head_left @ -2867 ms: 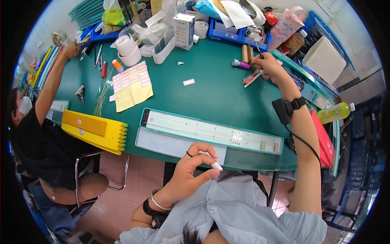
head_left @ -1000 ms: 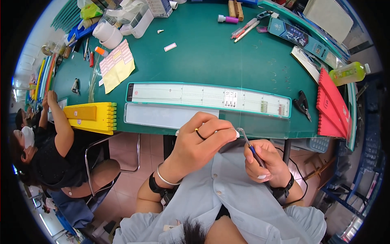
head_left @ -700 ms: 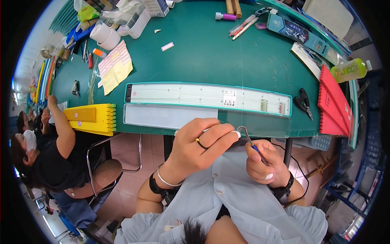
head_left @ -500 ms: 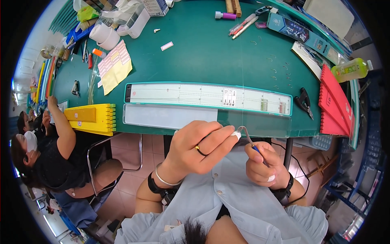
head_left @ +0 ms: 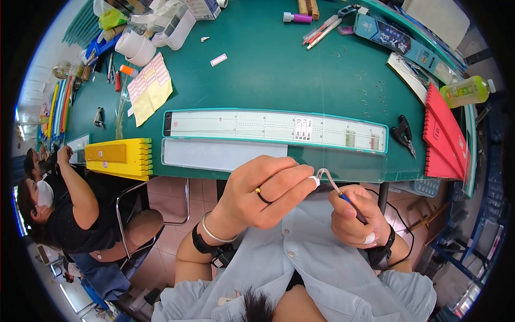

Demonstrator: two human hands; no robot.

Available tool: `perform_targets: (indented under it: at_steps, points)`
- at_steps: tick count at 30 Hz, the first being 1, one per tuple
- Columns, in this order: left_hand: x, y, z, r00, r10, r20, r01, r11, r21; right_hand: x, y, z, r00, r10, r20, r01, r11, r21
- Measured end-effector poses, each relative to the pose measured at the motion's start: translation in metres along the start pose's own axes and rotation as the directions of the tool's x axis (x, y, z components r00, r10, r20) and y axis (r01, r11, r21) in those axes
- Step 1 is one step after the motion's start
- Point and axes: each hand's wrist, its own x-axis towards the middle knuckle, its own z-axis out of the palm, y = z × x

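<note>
One hooked tool [head_left: 335, 187], lower centre, should feel light and stiff; the right hand [head_left: 358, 217] grips its handle [head_left: 352, 206], the best hold; the left hand [head_left: 268, 192] is pinched, contents unclear.

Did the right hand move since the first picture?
Yes: the right hand came nearer, from beside the pens to this side of the long case.

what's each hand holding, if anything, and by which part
The right hand holds a hooked tool by its blue handle. Whether the left hand pinches anything cannot be told.
</note>
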Motion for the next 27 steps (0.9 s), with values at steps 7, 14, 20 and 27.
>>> perform_targets:
  at_steps: [7, 14, 20, 27]
  points:
    - [0.002, -0.005, 0.000, 1.000, -0.004, -0.026, 0.004, 1.000, -0.007, 0.006, 0.004, -0.003, 0.988, -0.005, 0.152, -0.019, 0.988, 0.156]
    - [0.002, -0.004, -0.005, 0.999, -0.043, -0.002, 0.043, 0.999, -0.027, 0.007, 0.004, -0.001, 0.987, -0.004, 0.162, -0.029, 0.978, 0.205]
    - [0.003, -0.007, 0.005, 0.991, -0.137, -0.006, 0.134, 0.978, -0.158, 0.003, 0.008, -0.003, 0.986, -0.029, 0.166, 0.004, 0.989, 0.151]
    - [0.000, 0.010, 0.023, 0.735, -0.597, 0.322, 0.513, 0.179, -0.839, -0.012, 0.015, -0.005, 0.993, -0.016, 0.120, 0.016, 1.000, -0.001]
